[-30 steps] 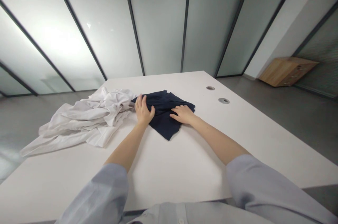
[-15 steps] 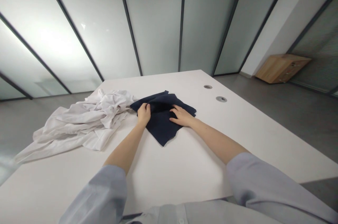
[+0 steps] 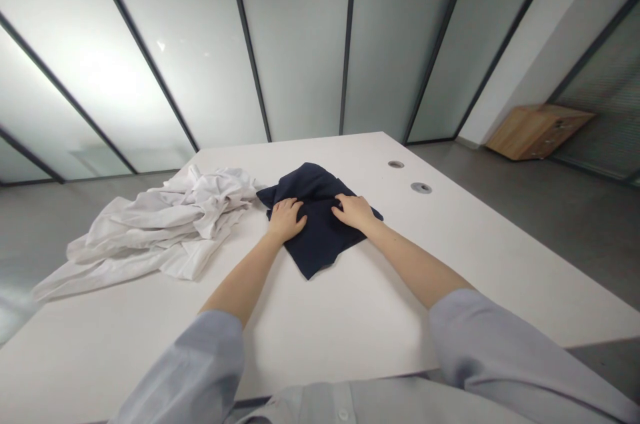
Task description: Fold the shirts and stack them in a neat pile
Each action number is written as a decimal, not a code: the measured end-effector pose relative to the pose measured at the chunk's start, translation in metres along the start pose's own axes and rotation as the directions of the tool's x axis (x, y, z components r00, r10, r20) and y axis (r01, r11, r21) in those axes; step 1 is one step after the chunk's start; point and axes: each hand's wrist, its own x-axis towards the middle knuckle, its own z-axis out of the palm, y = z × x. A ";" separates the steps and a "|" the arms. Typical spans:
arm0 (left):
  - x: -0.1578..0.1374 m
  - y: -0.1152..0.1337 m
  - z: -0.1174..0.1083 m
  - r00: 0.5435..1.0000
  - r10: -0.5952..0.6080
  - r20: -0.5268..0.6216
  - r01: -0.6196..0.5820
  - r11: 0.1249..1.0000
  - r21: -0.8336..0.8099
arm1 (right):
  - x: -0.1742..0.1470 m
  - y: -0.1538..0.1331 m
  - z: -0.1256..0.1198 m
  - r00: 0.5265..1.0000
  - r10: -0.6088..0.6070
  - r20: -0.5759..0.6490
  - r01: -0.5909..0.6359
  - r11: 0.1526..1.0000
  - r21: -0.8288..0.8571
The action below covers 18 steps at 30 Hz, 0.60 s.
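A dark navy piece of cloth [image 3: 317,237] lies loosely folded on the white table, with one corner pointing toward me. What kind of garment or cloth it is, I cannot make out. My left hand [image 3: 286,219] rests on its left side, fingers stretched out and thumb apart. On the right side of the cloth lies my right hand [image 3: 354,212], palm down with the thumb spread from the fingers. Neither hand is closed around the fabric. To the left, close to the navy cloth, sits a crumpled heap of white cloth [image 3: 165,231].
The white table [image 3: 340,324] carries two round grommets, a farther one [image 3: 396,164] and a nearer one [image 3: 421,188], on its right side. Frosted glass panels [image 3: 300,44] stand behind it. A wooden cabinet [image 3: 535,131] is on the floor at far right.
My left hand has gone from gripping the cloth's edge to lying flat on it. The far part of the navy cloth has flopped over into a rounded shape. My right hand shifted slightly away from me.
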 end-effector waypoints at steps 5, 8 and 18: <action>-0.001 -0.009 0.006 0.989 0.043 0.145 -0.058 0.993 0.103 | 0.005 0.022 0.010 0.985 0.129 -0.116 -0.126 0.992 0.032; -0.001 -0.011 0.006 0.988 0.046 0.149 -0.060 0.994 0.091 | 0.009 0.033 0.019 0.970 0.198 -0.138 -0.197 0.980 0.023; 0.001 0.003 -0.001 0.996 0.090 0.028 -0.091 0.995 0.040 | 0.002 -0.009 -0.003 0.952 -0.268 -0.148 0.287 0.949 0.126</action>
